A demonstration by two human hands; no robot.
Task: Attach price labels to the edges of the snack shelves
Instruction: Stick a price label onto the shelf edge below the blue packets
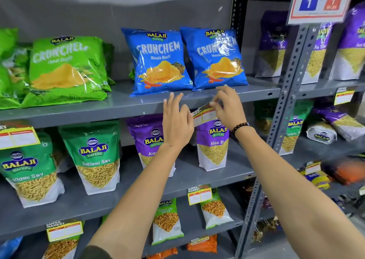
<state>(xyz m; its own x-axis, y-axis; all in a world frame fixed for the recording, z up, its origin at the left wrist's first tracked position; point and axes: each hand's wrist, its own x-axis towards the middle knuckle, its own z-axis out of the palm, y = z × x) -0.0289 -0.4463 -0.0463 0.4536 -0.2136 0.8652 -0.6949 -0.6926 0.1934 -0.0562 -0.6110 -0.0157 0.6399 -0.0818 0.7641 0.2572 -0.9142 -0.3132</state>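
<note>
Grey metal snack shelves [122,108] standing stocked with crisp bags, right hand [227,108] pinching a price label [203,115] against the front edge below the blue Crunchem bags [158,61], left hand [175,120] hovering spread-fingered just beside it, gripping nothing.

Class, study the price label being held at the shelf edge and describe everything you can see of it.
The price label is a small glossy card, tilted, with a dark top strip reading "SUPER MARKET", a yellow border and white blank boxes edged in red. The right hand pinches its upper right part; the left hand covers its left end. It sits at the front edge of the grey shelf under the blue Crunchem bags, not visibly fixed yet.
</note>
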